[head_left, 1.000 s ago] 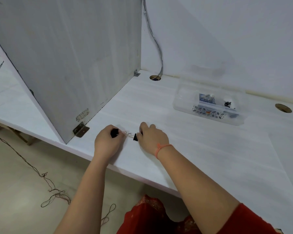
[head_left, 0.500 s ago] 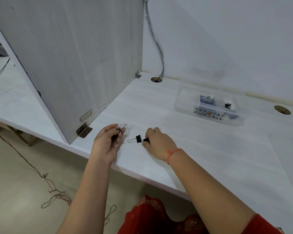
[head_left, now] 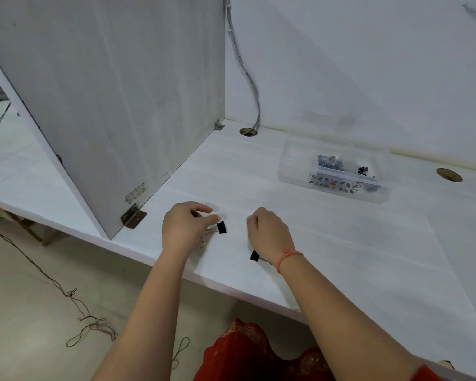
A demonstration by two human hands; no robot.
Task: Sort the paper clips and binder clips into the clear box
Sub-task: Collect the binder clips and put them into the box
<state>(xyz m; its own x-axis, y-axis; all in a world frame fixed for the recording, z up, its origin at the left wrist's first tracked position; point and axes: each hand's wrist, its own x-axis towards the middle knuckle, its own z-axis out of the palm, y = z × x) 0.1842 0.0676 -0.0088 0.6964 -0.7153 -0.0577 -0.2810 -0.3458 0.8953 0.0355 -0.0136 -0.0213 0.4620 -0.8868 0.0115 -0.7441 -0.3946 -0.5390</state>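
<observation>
Head cam: left hand (head_left: 186, 225) curled, fingertips pinching a black binder clip (head_left: 221, 227) w/ wire handles. Right hand (head_left: 268, 229) in loose fist, knuckles up; grip can't tell. Second binder clip (head_left: 254, 255) lay near its wrist, close to desk (head_left: 355, 243) near edge. Clear box (head_left: 334, 171) far right, open desk between.

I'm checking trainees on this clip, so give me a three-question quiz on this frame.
1. True or false: the clear box sits on the desk beyond both hands.
2. Which hand holds a binder clip by its wire handles? A) left hand B) right hand
3. Fill in: the second binder clip shows just under the right ____.

Key: 1 true; 2 A; 3 wrist.
</observation>
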